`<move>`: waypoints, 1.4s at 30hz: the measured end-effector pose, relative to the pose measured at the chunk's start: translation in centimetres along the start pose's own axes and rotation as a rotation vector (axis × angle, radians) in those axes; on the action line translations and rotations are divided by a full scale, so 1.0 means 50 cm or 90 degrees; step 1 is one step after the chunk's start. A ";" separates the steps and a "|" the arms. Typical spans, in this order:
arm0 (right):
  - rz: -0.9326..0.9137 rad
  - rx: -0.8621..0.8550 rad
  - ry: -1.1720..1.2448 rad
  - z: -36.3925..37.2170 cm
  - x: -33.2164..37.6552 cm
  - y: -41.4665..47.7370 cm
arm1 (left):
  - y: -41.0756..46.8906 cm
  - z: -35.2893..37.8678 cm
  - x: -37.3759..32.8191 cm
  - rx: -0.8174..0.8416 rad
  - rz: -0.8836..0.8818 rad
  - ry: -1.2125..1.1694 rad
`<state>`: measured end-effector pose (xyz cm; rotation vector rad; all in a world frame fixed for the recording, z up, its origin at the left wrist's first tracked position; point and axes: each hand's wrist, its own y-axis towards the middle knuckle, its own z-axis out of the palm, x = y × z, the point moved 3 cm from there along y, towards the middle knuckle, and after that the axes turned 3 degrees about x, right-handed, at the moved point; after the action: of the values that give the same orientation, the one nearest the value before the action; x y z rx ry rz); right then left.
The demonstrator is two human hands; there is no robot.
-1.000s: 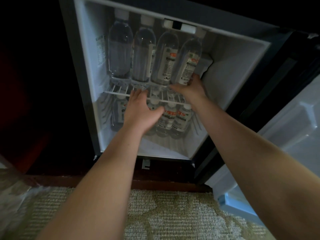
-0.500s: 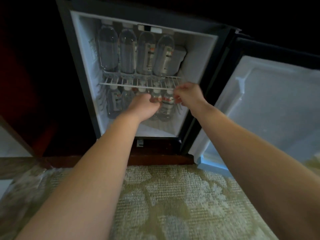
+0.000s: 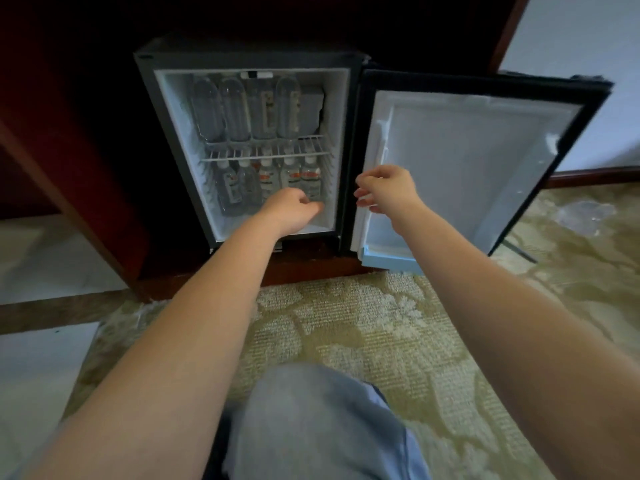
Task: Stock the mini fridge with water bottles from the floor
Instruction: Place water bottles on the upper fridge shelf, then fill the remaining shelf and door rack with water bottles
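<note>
The mini fridge stands open in a dark wooden cabinet. Several water bottles stand on its wire shelf, and several more bottles stand in a row below it. My left hand hovers in front of the lower compartment, fingers loosely curled, holding nothing. My right hand hangs in the air beside the fridge's right edge, in front of the open door, fingers loosely bent and empty.
The door swings out to the right, its white inner panel facing me. Patterned beige carpet covers the floor in front. My knee in blue trousers is at the bottom. Crumpled clear plastic wrap lies on the floor at right.
Both hands have pulled back out of the fridge, away from the shelf and bottles. My head has moved back, so the whole fridge, door and my knee now show.
</note>
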<state>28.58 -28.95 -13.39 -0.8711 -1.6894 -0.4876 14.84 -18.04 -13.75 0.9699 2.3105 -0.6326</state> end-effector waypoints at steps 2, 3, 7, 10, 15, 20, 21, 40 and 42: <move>0.007 -0.008 0.008 -0.032 -0.014 -0.048 | -0.038 0.013 -0.026 0.008 0.016 -0.003; 0.010 -0.015 0.015 -0.047 -0.025 -0.071 | -0.057 0.022 -0.039 0.013 0.025 -0.004; 0.031 -0.060 0.026 -0.109 -0.077 -0.155 | -0.119 0.085 -0.099 0.044 0.052 0.018; 0.066 -0.095 0.051 -0.157 -0.140 -0.220 | -0.161 0.150 -0.143 0.077 0.067 0.034; 0.160 -0.162 0.119 -0.239 -0.301 -0.333 | -0.217 0.296 -0.208 0.157 0.111 0.048; 0.275 -0.239 0.143 -0.317 -0.464 -0.449 | -0.285 0.470 -0.266 0.259 0.161 0.068; 0.297 -0.259 0.151 -0.330 -0.495 -0.476 | -0.301 0.507 -0.271 0.284 0.166 0.073; 0.819 -0.615 0.058 -0.370 -0.935 -1.002 | -0.657 0.964 -0.232 0.685 0.153 0.221; 0.854 -0.638 0.034 -0.380 -0.951 -1.034 | -0.667 0.974 -0.233 0.697 0.153 0.247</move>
<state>6.83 -89.76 -46.89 -2.3721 -0.4007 -0.3475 11.46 -74.10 -35.31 1.9364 2.0020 -1.8040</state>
